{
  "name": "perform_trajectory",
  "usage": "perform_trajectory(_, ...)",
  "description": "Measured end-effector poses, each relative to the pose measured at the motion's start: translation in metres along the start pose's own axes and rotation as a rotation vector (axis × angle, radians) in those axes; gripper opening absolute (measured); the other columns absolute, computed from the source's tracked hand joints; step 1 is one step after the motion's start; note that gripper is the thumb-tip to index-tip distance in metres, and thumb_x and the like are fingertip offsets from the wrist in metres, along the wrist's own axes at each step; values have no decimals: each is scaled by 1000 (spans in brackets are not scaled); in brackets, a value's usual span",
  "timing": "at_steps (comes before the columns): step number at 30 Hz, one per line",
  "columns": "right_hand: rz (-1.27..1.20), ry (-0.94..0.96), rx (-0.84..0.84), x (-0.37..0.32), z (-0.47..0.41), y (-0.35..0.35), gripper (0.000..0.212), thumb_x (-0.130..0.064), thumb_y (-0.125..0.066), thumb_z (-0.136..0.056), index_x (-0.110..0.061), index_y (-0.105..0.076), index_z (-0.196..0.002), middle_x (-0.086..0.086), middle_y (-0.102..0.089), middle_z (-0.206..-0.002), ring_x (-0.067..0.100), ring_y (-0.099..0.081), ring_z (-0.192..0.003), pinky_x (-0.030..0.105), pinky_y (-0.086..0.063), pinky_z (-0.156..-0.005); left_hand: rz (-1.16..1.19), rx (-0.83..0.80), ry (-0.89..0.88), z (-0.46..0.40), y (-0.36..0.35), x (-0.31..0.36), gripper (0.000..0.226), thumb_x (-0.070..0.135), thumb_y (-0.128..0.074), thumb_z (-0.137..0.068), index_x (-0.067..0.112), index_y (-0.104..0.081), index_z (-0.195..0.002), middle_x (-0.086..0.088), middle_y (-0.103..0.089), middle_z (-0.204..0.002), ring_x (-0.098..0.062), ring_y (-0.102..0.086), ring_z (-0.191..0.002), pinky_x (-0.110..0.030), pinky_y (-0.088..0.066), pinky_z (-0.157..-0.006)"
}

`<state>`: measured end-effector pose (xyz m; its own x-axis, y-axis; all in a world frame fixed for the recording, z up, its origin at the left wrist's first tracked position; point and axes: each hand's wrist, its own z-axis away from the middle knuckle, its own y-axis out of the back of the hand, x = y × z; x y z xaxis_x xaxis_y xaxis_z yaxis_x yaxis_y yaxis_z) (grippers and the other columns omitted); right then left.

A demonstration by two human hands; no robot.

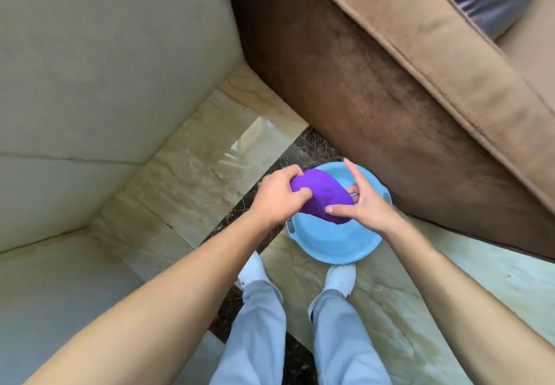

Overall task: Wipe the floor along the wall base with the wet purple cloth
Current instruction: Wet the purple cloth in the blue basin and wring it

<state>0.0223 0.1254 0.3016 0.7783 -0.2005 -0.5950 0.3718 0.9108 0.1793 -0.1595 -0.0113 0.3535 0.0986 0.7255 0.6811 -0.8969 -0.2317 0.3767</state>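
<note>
The purple cloth point(322, 195) is bunched into a lump and held over a light blue basin point(333, 246) on the floor. My left hand point(277, 196) grips the cloth's left end with curled fingers. My right hand point(365, 201) holds the right end, thumb pressed on the cloth, index finger sticking up. The cream wall point(99, 69) meets the glossy marble floor point(198, 162) to the left, with a tile strip along its base.
A brown sofa point(390, 93) stands close on the right, its side right behind the basin. My two feet in white shoes point(341, 279) stand just before the basin. A dark marble band point(303, 150) runs across the floor under the basin.
</note>
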Motion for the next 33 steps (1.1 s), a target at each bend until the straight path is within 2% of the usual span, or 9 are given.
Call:
perform_trajectory(4,141,125,-135,-70,16,-24,61,-27,-90,-68,-38,-64,-123,2,-72,-110,12,-68,-92,36,-56,-90,-74,-58,-68,16,77,21,14,26,-60,-69,17,-61,-79,-6,-64,-73,-25,-55,-71,-25,-38,-59)
perform_trajectory(7,158,155,-128,-112,20,-41,22,-23,-86,-76,-15,-70,-88,0,-65,-78,11,-55,-70,35,-45,-71,-60,-7,-42,22,120,15,24,22,-63,-72,15,-64,-95,-6,-68,-89,-24,-59,-80,-29,-44,-70)
perform_trajectory(10,42,135,-69,-145,11,-48,28,-22,-88,-73,-10,-63,-77,1,-58,-74,14,-52,-68,32,-38,-64,16,80,2,17,150,3,42,17,-64,-72,18,-61,-114,-3,-65,-103,-20,-57,-85,-31,-46,-79)
perform_trajectory(14,-304,27,-139,-169,-17,-52,29,-4,-79,-75,-17,-53,-72,5,-57,-73,21,-53,-71,34,-36,-62,133,129,52,-4,167,-12,34,2,-64,-78,13,-69,-110,-7,-72,-102,-17,-63,-87,-36,-55,-86)
perform_trajectory(18,-292,-33,-158,-186,-59,-57,28,4,-69,-81,-18,-53,-80,8,-61,-79,24,-58,-72,32,-41,-59,167,142,35,-30,184,-29,37,-5,-65,-82,7,-68,-116,-10,-71,-112,-15,-61,-97,-27,-49,-90)
perform_trajectory(23,-401,-36,-230,-198,-141,-71,24,1,-66,-82,-13,-63,-101,11,-71,-93,23,-69,-85,33,-55,-78,242,211,48,-95,182,-68,41,-12,-61,-84,7,-65,-121,-7,-67,-111,-13,-58,-98,-13,-44,-82)
perform_trajectory(28,4,77,-51,-189,-263,-95,22,-8,-77,-81,-20,-62,-92,2,-67,-79,10,-65,-70,18,-50,-61,243,260,44,-191,164,-144,39,-9,-61,-86,5,-63,-122,-7,-66,-107,-16,-60,-95,-23,-48,-90)
perform_trajectory(30,211,202,89,-185,-316,-106,29,-9,-78,-78,-22,-59,-96,-5,-63,-75,3,-61,-63,15,-44,-54,214,269,28,-234,157,-178,39,-8,-63,-84,8,-64,-120,-3,-65,-101,-13,-60,-87,-10,-47,-77)
perform_trajectory(33,566,377,242,-171,-384,-127,35,-17,-74,-79,-19,-55,-108,1,-64,-92,21,-61,-87,26,-44,-69,146,278,14,-292,149,-213,42,-5,-64,-82,15,-65,-119,-8,-67,-100,-19,-62,-79,-24,-54,-77)
